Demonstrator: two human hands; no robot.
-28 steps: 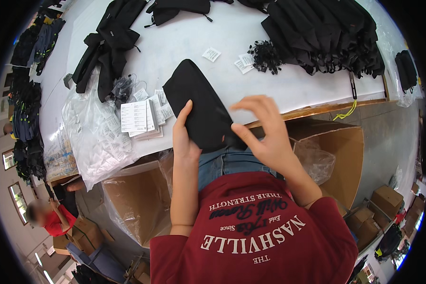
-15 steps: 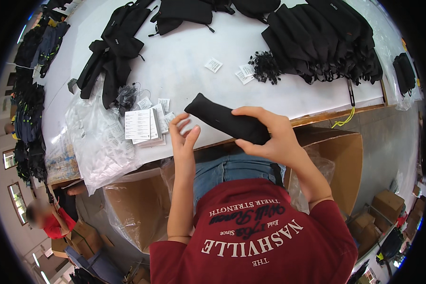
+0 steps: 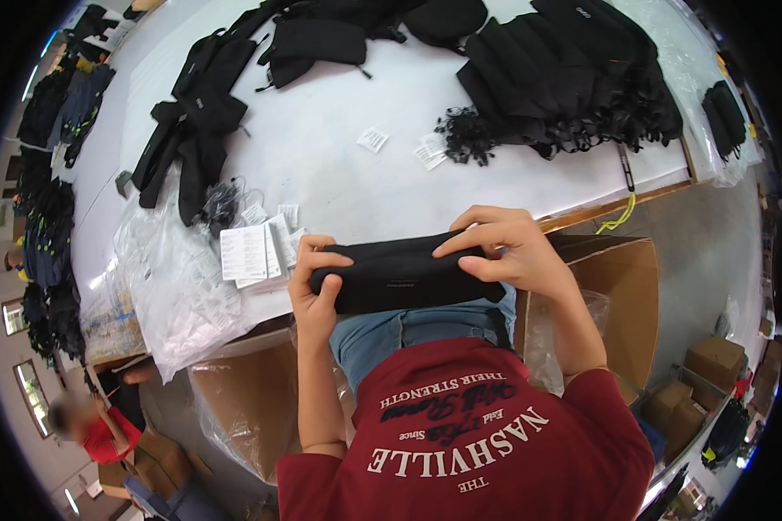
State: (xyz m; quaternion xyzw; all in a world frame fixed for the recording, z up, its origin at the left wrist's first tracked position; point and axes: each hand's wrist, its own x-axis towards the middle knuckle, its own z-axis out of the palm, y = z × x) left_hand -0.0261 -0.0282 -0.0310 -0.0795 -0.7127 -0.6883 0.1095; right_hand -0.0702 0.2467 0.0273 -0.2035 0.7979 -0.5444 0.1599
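Both my hands grip a long black fabric pouch [image 3: 395,282] and keep it level over the front edge of the table. My left hand [image 3: 315,278] is closed around its left end, the thumb on the side facing me. At the right end my right hand [image 3: 508,252] pinches the fabric, fingers on top and thumb in front. Just left of my left hand lies a stack of printed white cards [image 3: 248,253], with several small white labels [image 3: 287,214] beside it.
Clear plastic bags [image 3: 178,295] drape over the table's left front edge. Overlapping black pouches [image 3: 573,78] fill the right back, by a bunch of black cord pulls [image 3: 467,136]. More black pouches [image 3: 200,113] lie left. Open cardboard boxes [image 3: 621,304] stand below the edge.
My left hand has taken hold of the pouch's free left end. The pouch has come down toward me and turned from slanted to level, with both hands now on it.
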